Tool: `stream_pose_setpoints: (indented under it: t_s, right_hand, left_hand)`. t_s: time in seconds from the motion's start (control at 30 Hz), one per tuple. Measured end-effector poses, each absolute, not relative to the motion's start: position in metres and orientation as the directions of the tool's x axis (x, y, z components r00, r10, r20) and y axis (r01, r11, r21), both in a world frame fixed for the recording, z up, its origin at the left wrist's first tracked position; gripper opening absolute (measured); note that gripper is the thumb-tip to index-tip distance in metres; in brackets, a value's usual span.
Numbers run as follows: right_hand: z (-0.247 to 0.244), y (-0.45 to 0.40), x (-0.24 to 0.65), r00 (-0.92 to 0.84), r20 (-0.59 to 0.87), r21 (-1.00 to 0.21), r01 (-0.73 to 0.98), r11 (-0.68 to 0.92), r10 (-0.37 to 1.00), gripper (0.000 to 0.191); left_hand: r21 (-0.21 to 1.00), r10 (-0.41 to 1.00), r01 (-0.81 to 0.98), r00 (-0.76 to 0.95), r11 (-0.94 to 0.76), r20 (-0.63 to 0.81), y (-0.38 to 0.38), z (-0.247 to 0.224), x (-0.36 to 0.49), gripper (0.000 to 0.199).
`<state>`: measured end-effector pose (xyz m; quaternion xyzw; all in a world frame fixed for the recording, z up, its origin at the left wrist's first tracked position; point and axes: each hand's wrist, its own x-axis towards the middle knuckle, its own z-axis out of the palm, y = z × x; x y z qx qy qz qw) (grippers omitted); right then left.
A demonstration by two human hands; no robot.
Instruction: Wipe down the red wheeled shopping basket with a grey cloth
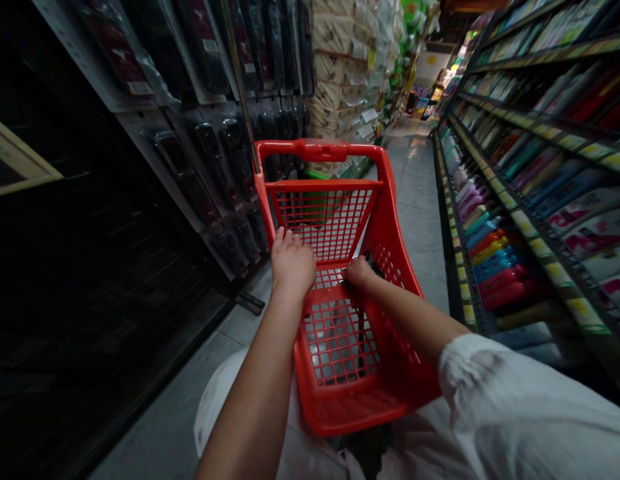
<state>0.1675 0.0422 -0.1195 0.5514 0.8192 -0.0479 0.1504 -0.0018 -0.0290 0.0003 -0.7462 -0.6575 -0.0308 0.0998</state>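
The red shopping cart is right in front of the wearer, in the aisle between hanging packages and a stocked shelf. From my remote seat, I see the left hand laid over its side rim; whether it grips, I can't tell. The right hand is curled inside against a dark item, its hold hidden. I'd worry that a pull could snag that item in the mesh, or that uneven pressure could swing the cart, letting the thin pole catch the packages.
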Motion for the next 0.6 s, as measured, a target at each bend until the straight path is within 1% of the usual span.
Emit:
stream_pose_setpoints:
  t_s: [0.07,0.1,0.2,0.3,0.47,0.6]
  right_hand:
    - [-0.12,0.056,0.167,-0.291,-0.233,0.141,0.934,0.328,0.928,0.037]
    - [-0.123,0.057,0.166,-0.273,-0.218,0.14,0.941,0.307,0.937,0.039]
    - [-0.145,0.044,0.163,-0.202,-0.2,0.142,0.962,0.232,0.959,0.044]
    - [-0.167,0.027,0.159,-0.125,-0.199,0.148,0.977,0.156,0.972,0.05]
    - [-0.173,0.021,0.159,-0.051,-0.252,0.149,0.985,0.09,0.966,0.055]
    - [-0.168,0.017,0.156,0.005,-0.335,0.137,0.99,0.043,0.942,0.054]
  left_hand:
    - [-0.115,0.977,0.987,0.132,-0.113,0.168,-0.03,0.002,-0.003,0.043]
    - [-0.125,0.977,0.986,0.132,-0.112,0.165,-0.03,0.002,-0.004,0.043]
    - [-0.153,0.977,0.982,0.139,-0.114,0.165,-0.03,0.002,-0.006,0.043]
    - [-0.145,0.97,0.981,0.153,-0.127,0.187,-0.03,0.001,-0.006,0.041]
    - [-0.109,0.961,0.983,0.169,-0.148,0.218,-0.028,0.0,-0.004,0.037]
    - [-0.138,0.956,0.976,0.198,-0.171,0.218,-0.024,-0.001,-0.002,0.035]
